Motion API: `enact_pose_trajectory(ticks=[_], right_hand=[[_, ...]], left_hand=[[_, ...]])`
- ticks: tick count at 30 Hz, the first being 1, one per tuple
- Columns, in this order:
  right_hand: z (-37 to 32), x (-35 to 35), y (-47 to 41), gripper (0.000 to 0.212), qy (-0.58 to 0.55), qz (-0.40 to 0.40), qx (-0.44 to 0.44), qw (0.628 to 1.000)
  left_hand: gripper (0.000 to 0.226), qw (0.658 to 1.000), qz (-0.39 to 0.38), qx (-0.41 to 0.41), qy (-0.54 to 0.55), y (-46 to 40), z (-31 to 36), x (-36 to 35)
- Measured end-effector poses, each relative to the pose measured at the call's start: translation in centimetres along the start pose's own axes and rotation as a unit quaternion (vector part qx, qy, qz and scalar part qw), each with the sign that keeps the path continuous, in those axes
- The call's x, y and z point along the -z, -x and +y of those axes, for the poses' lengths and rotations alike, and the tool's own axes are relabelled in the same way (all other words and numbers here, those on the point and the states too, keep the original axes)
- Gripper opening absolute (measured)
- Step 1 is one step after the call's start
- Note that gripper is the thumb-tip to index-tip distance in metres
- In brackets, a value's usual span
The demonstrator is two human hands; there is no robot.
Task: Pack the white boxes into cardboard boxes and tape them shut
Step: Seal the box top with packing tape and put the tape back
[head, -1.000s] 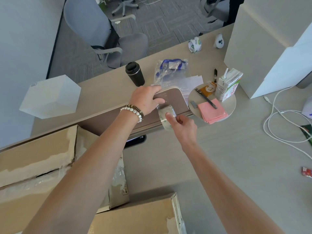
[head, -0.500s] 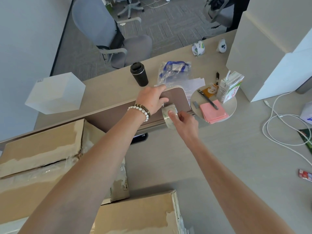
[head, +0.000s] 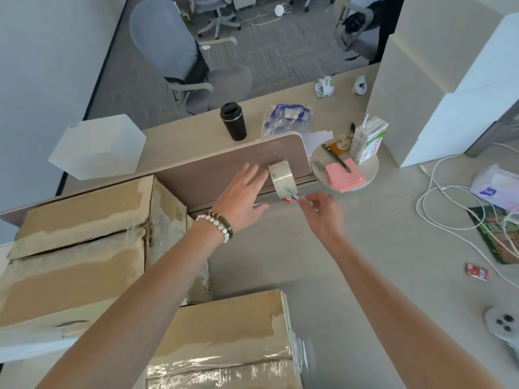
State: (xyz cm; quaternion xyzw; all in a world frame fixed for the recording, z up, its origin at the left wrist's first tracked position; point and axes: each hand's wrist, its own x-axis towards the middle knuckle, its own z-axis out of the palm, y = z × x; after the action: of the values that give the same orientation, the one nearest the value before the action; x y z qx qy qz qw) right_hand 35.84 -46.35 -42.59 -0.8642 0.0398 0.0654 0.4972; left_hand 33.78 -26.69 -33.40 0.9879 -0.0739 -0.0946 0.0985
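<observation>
Tape: clear roll, on edge against brown divider, held by neither hand.
Left hand: fingers straight and spread, just left of roll.
Right hand: fingers loosely curled, grasping nothing, just below roll.
Cartons: one left, taped one near, both on bench.
</observation>
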Motion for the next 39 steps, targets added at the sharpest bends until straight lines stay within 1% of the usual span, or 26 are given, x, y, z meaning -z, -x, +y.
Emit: enact_pose_trajectory(ticks=[5,8,10,12,14,16,18,20,22,23,25,30,34,39], right_hand=[[3.5,0.5,5.8,0.024,0.004,-0.11,-0.08,0.991],[5.7,0.7,9.8,0.03,0.004,-0.145,-0.118,0.982],[6.7,0.7,12.1,0.038,-0.045,-0.18,-0.138,0.973],[7.5,0.8,14.1,0.053,-0.103,-0.228,-0.159,0.955],[8.5,0.8,15.9,0.059,-0.114,-0.274,-0.176,0.938],[9.5,0.8,17.4,0.05,-0.115,-0.321,-0.191,0.92],[10.5,0.8,18.5,0.038,-0.112,-0.346,-0.204,0.909],[11.2,0.9,19.3,0.041,-0.133,-0.351,-0.223,0.9],[11.5,1.0,20.0,0.047,-0.182,-0.351,-0.242,0.886],[11.8,1.2,20.3,0.047,-0.203,-0.355,-0.244,0.879],[12.2,1.4,20.8,0.046,-0.226,-0.359,-0.226,0.877],[11.9,1.8,21.6,0.043,-0.207,-0.323,-0.176,0.907],[11.7,2.4,21.4,0.043,-0.164,-0.289,-0.169,0.928],[12.0,2.0,21.4,0.036,-0.133,-0.269,-0.174,0.938]], left_hand=[[0.068,0.998,-0.052,-0.033,0.006,6.5,1.0,-3.9],[0.067,0.996,-0.084,-0.027,0.022,10.8,1.6,-6.7],[0.075,0.994,-0.108,-0.014,0.022,13.6,2.2,-8.3],[0.089,0.991,-0.13,0.004,0.031,16.3,3.0,-9.8],[0.105,0.988,-0.147,0.024,0.035,18.6,4.0,-11.0],[0.115,0.987,-0.155,0.033,0.014,20.4,5.0,-12.5],[0.123,0.988,-0.151,0.035,-0.006,21.7,5.8,-14.3],[0.127,0.987,-0.155,0.031,-0.025,22.5,6.5,-15.9],[0.127,0.987,-0.151,0.037,-0.037,23.1,6.9,-17.0],[0.125,0.988,-0.143,0.046,-0.035,23.4,7.0,-17.4],[0.119,0.99,-0.123,0.066,-0.036,23.9,7.2,-17.9],[0.111,0.991,-0.073,0.079,-0.075,24.7,7.8,-19.3],[0.109,0.992,-0.054,0.077,-0.082,24.9,7.8,-19.9],[0.108,0.992,-0.045,0.071,-0.093,24.9,7.7,-20.2]])
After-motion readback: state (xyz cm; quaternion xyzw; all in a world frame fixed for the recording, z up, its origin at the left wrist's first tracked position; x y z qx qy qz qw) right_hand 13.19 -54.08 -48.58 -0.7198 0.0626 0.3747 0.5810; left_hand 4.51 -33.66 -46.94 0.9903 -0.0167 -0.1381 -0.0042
